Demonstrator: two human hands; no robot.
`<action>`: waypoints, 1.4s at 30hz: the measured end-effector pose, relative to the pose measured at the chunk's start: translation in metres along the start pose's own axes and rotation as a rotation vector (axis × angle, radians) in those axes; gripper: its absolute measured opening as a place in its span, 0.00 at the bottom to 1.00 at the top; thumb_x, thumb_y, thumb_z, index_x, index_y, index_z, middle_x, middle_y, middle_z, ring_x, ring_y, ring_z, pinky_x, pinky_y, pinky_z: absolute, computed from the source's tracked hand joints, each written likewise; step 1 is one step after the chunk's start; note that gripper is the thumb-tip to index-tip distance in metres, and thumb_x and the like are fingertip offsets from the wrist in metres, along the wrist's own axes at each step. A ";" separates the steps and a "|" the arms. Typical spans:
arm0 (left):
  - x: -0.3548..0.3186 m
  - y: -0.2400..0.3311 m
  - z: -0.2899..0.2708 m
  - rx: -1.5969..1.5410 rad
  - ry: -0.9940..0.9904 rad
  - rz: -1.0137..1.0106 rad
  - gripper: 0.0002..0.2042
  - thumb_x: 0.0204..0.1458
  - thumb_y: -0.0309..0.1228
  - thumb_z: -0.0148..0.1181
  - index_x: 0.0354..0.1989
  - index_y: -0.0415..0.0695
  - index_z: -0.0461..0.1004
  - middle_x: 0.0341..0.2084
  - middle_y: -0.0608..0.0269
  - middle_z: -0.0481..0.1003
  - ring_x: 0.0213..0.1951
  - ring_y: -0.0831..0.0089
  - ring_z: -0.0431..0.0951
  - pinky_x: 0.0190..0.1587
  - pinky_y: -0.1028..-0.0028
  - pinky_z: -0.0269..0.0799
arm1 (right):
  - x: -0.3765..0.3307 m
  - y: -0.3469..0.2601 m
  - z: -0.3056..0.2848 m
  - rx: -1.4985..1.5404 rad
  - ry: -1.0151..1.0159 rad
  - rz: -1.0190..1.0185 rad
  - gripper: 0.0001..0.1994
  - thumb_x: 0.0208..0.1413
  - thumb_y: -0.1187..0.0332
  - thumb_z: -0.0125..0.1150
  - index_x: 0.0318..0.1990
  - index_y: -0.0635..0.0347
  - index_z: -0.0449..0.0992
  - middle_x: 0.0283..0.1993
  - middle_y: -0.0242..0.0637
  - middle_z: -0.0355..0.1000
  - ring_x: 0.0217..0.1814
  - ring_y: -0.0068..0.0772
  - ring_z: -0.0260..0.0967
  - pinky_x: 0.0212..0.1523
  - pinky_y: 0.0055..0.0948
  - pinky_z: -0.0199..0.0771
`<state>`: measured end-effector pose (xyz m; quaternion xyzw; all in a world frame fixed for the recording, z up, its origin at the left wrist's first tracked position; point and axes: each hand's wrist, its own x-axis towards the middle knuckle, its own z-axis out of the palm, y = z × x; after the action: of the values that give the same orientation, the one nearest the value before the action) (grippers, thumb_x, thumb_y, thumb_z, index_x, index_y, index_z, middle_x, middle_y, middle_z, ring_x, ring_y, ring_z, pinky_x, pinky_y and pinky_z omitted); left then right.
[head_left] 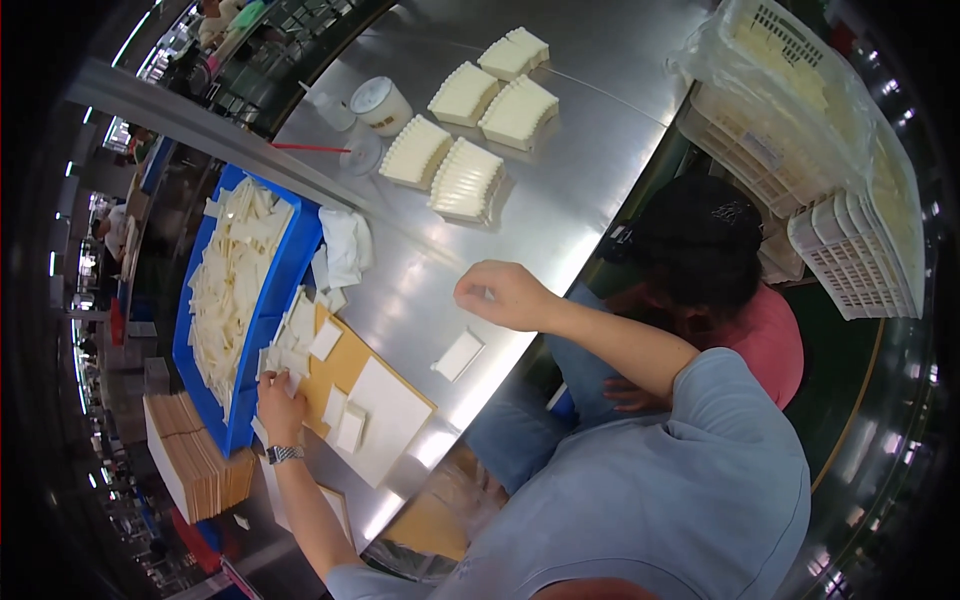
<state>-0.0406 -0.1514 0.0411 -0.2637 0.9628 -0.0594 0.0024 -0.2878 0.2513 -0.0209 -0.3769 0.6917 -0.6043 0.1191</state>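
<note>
My left hand [281, 408], with a metal-banded watch at the wrist, reaches to the loose white flat pieces [290, 338] beside a blue tray [262, 330]. Its fingers bend onto one of the pieces, and their tips are partly hidden. Over the metal table [415, 290], my right hand [505, 295] has its fingers curled toward the thumb, with a gap and nothing visible between them. Just below that hand lies a small white block [460, 355]. Another white block [350, 428] rests on a white sheet [385, 415] over a tan board [345, 362].
Several fan-shaped stacks of cream pieces [465, 180] stand farther up the table, near a white tub [380, 105]. A metal post [240, 145] crosses the left side. Stacked cardboard [195, 455] sits lower left. At right, a person [740, 290] sits before white crates [840, 250].
</note>
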 end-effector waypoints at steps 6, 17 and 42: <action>0.001 0.001 0.000 0.029 0.014 0.002 0.20 0.39 0.26 0.67 0.45 0.42 0.82 0.53 0.56 0.73 0.54 0.52 0.73 0.54 0.59 0.74 | 0.001 0.003 -0.002 0.003 -0.002 0.010 0.05 0.57 0.69 0.64 0.36 0.60 0.80 0.34 0.37 0.75 0.32 0.32 0.74 0.36 0.30 0.75; -0.003 -0.006 -0.005 0.041 -0.019 0.054 0.20 0.37 0.28 0.67 0.43 0.41 0.83 0.56 0.56 0.73 0.56 0.53 0.72 0.55 0.57 0.72 | 0.000 0.001 -0.002 0.012 -0.023 0.014 0.05 0.57 0.69 0.63 0.36 0.61 0.80 0.34 0.36 0.75 0.33 0.31 0.74 0.36 0.29 0.75; -0.022 0.004 -0.008 0.054 0.111 -0.014 0.21 0.39 0.29 0.68 0.47 0.47 0.82 0.62 0.57 0.68 0.64 0.54 0.65 0.59 0.54 0.64 | -0.031 -0.079 -0.205 -0.071 0.855 -0.307 0.09 0.65 0.72 0.57 0.31 0.64 0.74 0.50 0.40 0.76 0.42 0.21 0.66 0.45 0.22 0.67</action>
<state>-0.0237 -0.1360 0.0476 -0.2668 0.9576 -0.0997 -0.0442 -0.3641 0.4265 0.0925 -0.1958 0.6352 -0.6921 -0.2814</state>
